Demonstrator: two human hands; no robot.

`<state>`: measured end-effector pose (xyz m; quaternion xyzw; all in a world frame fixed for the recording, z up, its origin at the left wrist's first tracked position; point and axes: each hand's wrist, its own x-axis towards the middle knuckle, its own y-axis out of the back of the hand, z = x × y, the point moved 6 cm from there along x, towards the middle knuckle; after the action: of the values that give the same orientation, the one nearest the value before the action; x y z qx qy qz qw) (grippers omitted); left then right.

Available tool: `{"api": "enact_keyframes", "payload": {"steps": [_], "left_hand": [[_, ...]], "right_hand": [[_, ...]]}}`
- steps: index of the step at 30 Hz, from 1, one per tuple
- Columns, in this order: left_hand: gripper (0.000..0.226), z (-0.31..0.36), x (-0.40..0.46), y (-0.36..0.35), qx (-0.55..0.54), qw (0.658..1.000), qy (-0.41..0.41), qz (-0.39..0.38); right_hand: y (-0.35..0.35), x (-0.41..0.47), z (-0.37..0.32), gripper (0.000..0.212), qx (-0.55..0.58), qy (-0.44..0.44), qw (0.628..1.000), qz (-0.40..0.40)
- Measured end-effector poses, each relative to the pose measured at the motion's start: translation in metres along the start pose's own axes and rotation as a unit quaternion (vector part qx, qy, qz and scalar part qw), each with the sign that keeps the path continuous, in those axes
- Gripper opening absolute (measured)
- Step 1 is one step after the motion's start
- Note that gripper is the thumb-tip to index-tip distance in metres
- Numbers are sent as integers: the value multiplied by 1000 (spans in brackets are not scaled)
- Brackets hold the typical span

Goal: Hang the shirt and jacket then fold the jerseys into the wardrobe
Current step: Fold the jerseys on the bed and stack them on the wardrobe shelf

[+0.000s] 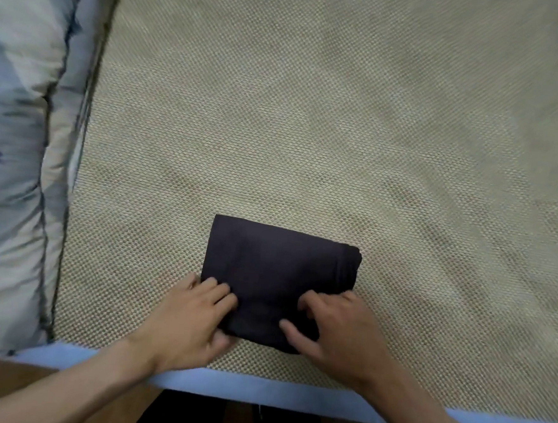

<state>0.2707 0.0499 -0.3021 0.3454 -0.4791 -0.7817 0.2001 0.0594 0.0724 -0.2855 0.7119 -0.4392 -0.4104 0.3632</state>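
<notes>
The dark folded jersey (pixel 276 277) lies on the woven mat (pixel 311 114), close to its near edge. The left hand (pixel 191 317) and right hand (pixel 335 331) each pinch a near corner. Lift both sides together, so the folds stay neat.

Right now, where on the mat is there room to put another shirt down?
The mat is bare everywhere beyond the folded jersey, and to its right. It is crowded near the front edge, where the left hand and right hand grip the jersey. The quilt borders the mat's left side.
</notes>
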Motion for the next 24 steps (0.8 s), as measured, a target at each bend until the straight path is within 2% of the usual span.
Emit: {"api": "enact_keyframes", "payload": {"steps": [2,4,6,8,10,12,15,18,19,20,22,23,24], "left_hand": [[39,10,18,8,-17,996,44,74],[52,18,45,6,-47,988,98,113],[58,27,72,-6,-58,983,132,111],[61,24,89,-23,-40,984,145,94],[66,9,84,-38,-24,981,171,85],[73,-12,61,-45,-23,966,240,87],[84,-31,26,-44,-36,945,313,89],[87,-29,25,-27,-104,934,335,73],[86,-30,27,-20,-166,913,360,96],[84,-31,29,-16,-263,871,398,115],[82,-26,34,-9,-433,774,450,105],[78,-24,34,-7,-472,746,463,85],[70,-21,35,1,-487,734,469,59]], "right_hand": [[11,15,-13,25,20,12,994,110],[2,37,-18,35,9,-22,988,151],[-24,55,-11,49,-7,-101,989,110],[-47,61,1,54,-20,-148,985,86],[-58,52,20,60,-43,-173,980,89],[-58,32,43,69,-62,-221,968,98],[-51,-2,57,87,-33,-317,942,102],[-44,-23,44,86,36,-368,924,95],[-39,-27,42,81,86,-394,911,93],[-37,-30,45,79,166,-424,886,90],[-35,-33,50,83,364,-480,795,70],[-37,-33,53,87,431,-489,756,59],[-37,-33,55,88,478,-478,735,49]]}}
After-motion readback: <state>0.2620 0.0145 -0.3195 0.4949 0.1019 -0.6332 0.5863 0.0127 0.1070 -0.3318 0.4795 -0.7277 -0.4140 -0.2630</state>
